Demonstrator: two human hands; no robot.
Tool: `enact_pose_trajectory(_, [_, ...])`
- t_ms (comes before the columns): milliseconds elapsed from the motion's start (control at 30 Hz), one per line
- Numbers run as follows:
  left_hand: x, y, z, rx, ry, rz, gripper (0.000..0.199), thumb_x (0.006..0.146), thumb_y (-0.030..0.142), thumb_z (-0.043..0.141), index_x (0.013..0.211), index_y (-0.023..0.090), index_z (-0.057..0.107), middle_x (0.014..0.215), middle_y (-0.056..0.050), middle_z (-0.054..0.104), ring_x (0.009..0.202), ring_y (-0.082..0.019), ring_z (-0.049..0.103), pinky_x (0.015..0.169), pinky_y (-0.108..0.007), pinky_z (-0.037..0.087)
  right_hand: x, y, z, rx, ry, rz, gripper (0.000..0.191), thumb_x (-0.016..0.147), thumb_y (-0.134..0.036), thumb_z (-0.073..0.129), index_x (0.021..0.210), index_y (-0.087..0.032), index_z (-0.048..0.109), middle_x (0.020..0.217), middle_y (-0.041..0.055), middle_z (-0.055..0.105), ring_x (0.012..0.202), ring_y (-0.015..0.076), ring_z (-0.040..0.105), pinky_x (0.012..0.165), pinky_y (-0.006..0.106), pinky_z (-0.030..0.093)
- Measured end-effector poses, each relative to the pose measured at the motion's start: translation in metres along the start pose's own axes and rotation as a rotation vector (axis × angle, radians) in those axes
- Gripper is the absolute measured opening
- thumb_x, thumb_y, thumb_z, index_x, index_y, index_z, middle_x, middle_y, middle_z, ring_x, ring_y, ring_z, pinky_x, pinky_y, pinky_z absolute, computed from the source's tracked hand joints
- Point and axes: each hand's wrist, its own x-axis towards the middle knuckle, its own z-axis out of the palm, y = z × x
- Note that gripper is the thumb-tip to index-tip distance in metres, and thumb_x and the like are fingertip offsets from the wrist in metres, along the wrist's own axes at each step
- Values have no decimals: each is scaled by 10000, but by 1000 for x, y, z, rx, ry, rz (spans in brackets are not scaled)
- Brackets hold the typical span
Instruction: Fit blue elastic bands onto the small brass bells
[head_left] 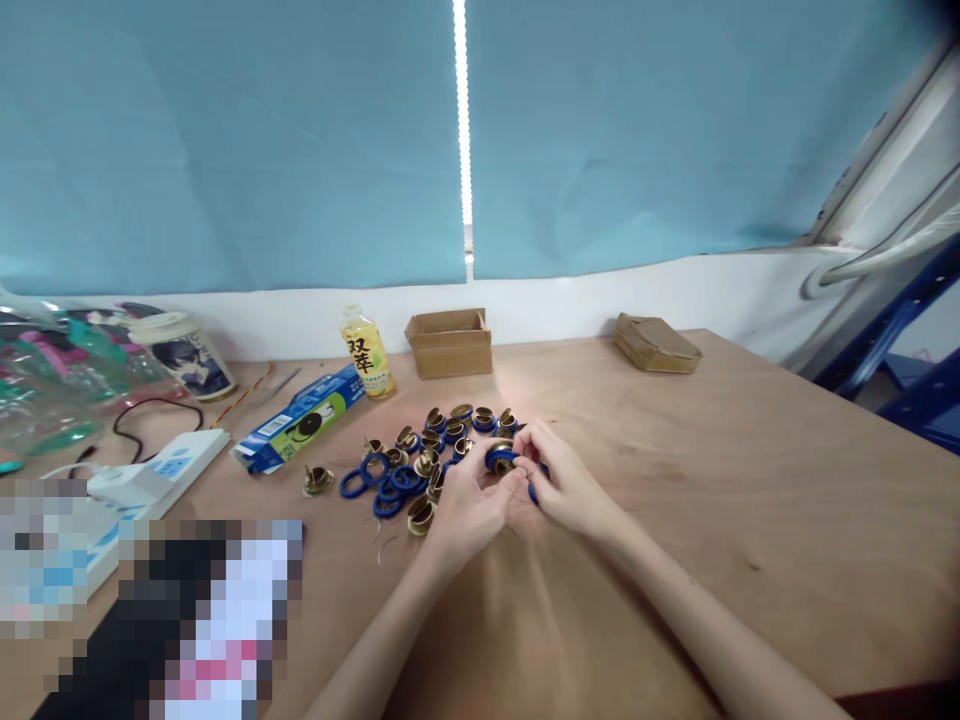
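Over the table my left hand (466, 508) and my right hand (556, 482) meet around a round brass-coloured fitting with a blue ring (499, 460). The left fingers and thumb are closed on the fitting from the left. At its right edge, the right thumb and fingertips pinch the blue ring. Just beyond and left of my hands lies a pile of brass-coloured fittings (427, 462), several wearing blue rings. Loose blue rings (388, 500) rest at the pile's near left. One fitting (318, 480) sits apart to the left. My hands partly hide the pile's right side.
An open cardboard box (452, 350) and a yellow-labelled bottle (369, 355) stand behind the pile. A blue-green carton (304, 420) lies to the left. Farther left are a white power strip (157, 495) and a lidded cup (187, 360). A brown package (656, 345) lies back right.
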Motion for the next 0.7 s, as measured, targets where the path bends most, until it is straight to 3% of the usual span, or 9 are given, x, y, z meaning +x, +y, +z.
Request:
enact_pose_trajectory(200, [-1,-5,-4,-30,-3,32,289,909,295,564,1180,195,565,1180,-99,656,1085,-230,643,960,-364,505,-1,-3,-1,77,32,61,39,881,-168,517,861,-196,537,798,10,528,709,153,494,646,277,405])
enact_pose_trajectory(333, [-3,-6,-1,-9,-55,51,345,943,274,494,1282,214,511,1168,-92,655,1099,-221,626,961,-369,498,4,0,-2,361,117,200,185,909,-362,554,826,-197,564,756,2,564,690,148,535,633,270,427])
enact_pose_trajectory(433, [-5,-5,4,-33,-56,69,393,941,291,506,1321,235,422,1038,-66,676,1010,-199,639,915,-361,510,7,4,-2,479,101,286,282,863,-468,611,828,-189,592,749,4,591,696,149,553,632,267,437])
enact_pose_trajectory(600, [-3,-8,3,-101,71,55,146,948,328,497,1050,237,447,893,-21,657,841,-159,632,816,-313,497,6,7,-4,609,-21,409,366,778,-510,709,743,-181,553,591,-57,477,491,77,397,479,223,302])
enact_pose_trajectory(700, [0,-9,1,-122,110,33,126,934,324,521,960,228,444,808,3,626,753,-141,613,726,-267,481,4,7,-5,709,-89,453,388,791,-536,694,763,-189,523,519,-93,404,413,55,292,434,216,201])
